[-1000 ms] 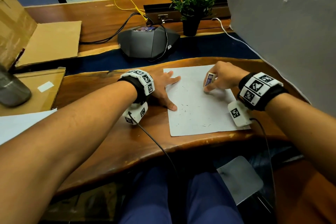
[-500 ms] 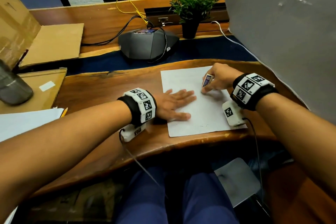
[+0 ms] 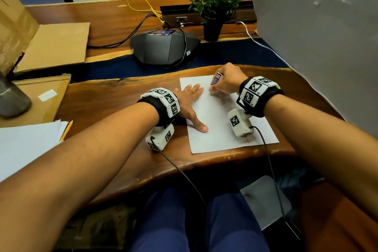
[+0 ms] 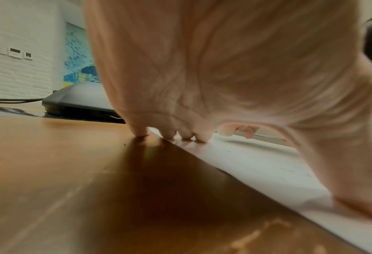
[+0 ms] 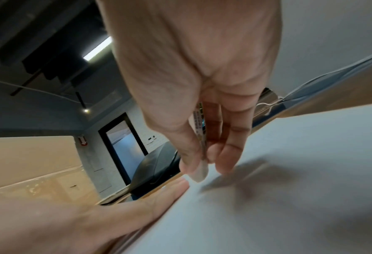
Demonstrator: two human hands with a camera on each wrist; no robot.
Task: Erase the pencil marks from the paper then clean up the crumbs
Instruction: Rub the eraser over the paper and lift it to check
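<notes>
A white sheet of paper [image 3: 223, 127] lies on the wooden desk [image 3: 114, 96], with small dark eraser crumbs [image 3: 231, 140] scattered near its front edge. My left hand [image 3: 190, 102] lies flat with straight fingers on the paper's left edge [image 4: 267, 165], thumb spread toward me. My right hand [image 3: 225, 83] pinches a white eraser [image 3: 216, 78] in a purple sleeve and presses its tip [image 5: 200, 173] on the paper's far part [image 5: 289, 197]. The left fingertips [image 5: 176, 185] lie just beside the eraser.
A dark conference phone [image 3: 163, 49] with cables and a potted plant [image 3: 214, 6] stand behind the desk. A grey panel [image 3: 317, 26] rises at right. At left are cardboard [image 3: 55, 45], a grey cylinder [image 3: 12, 100], a paper stack [image 3: 26, 143] and a yellow pencil [image 3: 66, 130].
My left hand swept toward me across the paper, then went back up to its left edge. My right hand kept the eraser on the paper's far part.
</notes>
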